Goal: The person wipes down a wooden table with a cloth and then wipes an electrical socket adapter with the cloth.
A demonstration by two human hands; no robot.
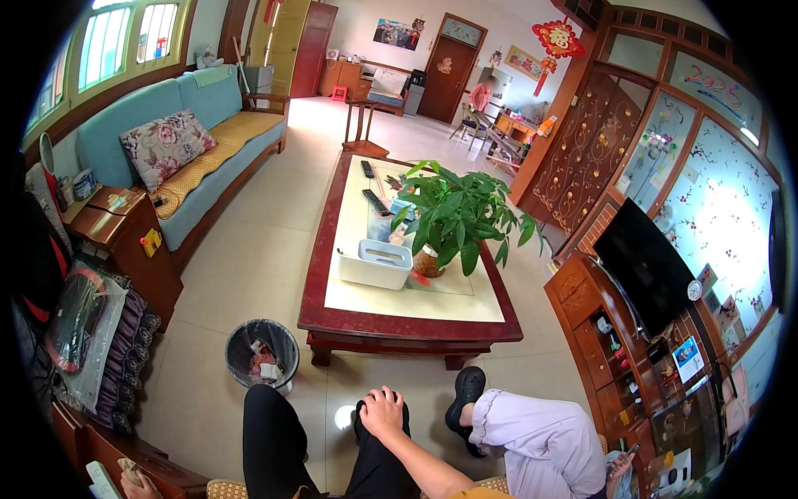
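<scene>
My right hand [382,412] rests palm down on the black-trousered knee, its fingers a little apart and holding nothing. At the bottom left edge, my left hand [140,485] is partly cut off by the view. Its fingers are closed around a small beige-brown thing [127,467] that I cannot make out. A white power strip [101,481] lies just left of that hand. In front of my knees stands a bin [263,356] with a dark liner and some litter inside.
Ahead, a low table [332,320] bears a plant [457,212], white tissue box [374,264] and remotes [376,202]. A seated person [540,437] in pale trousers is at my right, phone in hand. Another person [480,96] stands far back. Sofa [199,125] left, television [644,266] right.
</scene>
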